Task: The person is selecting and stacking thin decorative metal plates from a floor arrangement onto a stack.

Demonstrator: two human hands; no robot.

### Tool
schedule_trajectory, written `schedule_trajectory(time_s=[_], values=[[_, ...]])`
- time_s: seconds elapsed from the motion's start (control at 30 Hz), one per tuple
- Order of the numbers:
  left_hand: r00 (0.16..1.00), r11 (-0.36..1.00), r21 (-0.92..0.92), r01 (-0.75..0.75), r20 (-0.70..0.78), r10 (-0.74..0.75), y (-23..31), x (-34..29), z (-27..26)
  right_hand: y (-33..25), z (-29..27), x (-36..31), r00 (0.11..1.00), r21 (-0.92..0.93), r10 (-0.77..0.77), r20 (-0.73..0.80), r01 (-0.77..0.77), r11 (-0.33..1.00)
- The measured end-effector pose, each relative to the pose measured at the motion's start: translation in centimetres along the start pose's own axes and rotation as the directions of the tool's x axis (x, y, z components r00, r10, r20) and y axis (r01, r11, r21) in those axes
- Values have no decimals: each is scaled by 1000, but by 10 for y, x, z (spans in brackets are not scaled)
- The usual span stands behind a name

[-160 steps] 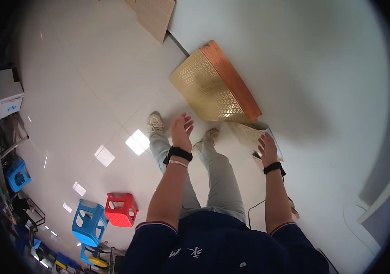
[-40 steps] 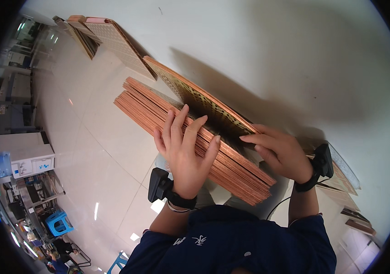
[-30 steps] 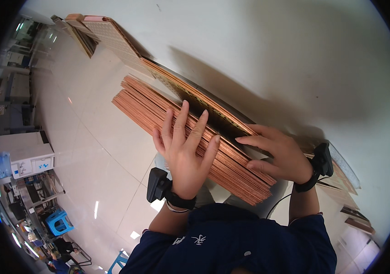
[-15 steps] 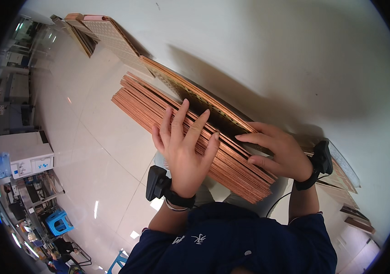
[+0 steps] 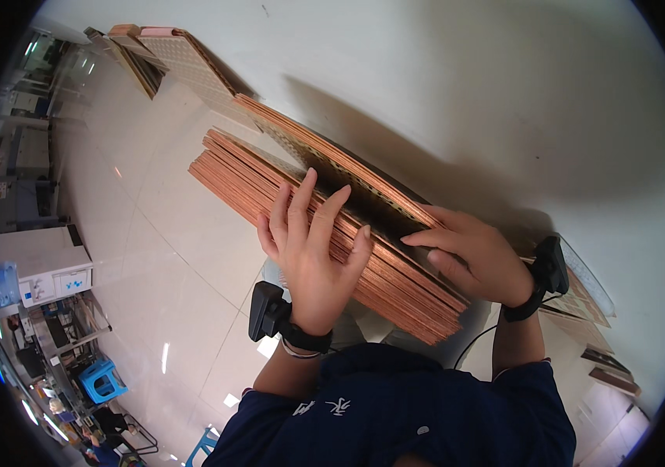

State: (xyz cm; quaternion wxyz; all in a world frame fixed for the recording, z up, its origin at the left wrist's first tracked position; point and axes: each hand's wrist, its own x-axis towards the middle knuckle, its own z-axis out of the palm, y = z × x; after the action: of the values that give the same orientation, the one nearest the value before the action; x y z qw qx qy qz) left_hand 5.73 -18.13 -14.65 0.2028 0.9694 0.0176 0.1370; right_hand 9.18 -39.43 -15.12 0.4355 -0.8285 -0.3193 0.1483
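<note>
A thick pack of thin copper-coloured boards (image 5: pixel 394 284) stands on edge in front of me, tilted toward my body. Across its upper edges lies my left hand (image 5: pixel 309 249), fingers spread and open. Farther off, several similar boards with a patterned face (image 5: pixel 313 152) lean against the wall, with a dark gap between them and the pack. At the right end of this gap is my right hand (image 5: pixel 476 253). Its fingers are apart and open, one at the edge of the leaning boards and another reaching into the gap, while the thumb bends inward.
More patterned panels (image 5: pixel 184 66) lean along the wall (image 5: pixel 519 101) at far left, and others (image 5: pixel 577 300) stand at right. Pale tiled floor (image 5: pixel 145 179) spreads leftward, with a blue stool (image 5: pixel 103 380), a white cabinet (image 5: pixel 56 265) and a water bottle (image 5: pixel 3 284).
My right thumb has lifted from the pack's edge and bent back toward the palm. The gap looks slightly wider. My left hand has shifted a little to the left with the pack.
</note>
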Motion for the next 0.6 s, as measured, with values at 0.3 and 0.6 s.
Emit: schedule_trajectory(time_s=[0.3, 0.6], values=[[999, 999, 10, -32, 11, 32, 0, -1, -1, -5, 2, -1, 1000, -48, 19, 4, -19, 999], [999, 999, 15, -29, 33, 28, -1, -2, -2, -6, 1, -1, 999, -25, 42, 16, -41, 999]])
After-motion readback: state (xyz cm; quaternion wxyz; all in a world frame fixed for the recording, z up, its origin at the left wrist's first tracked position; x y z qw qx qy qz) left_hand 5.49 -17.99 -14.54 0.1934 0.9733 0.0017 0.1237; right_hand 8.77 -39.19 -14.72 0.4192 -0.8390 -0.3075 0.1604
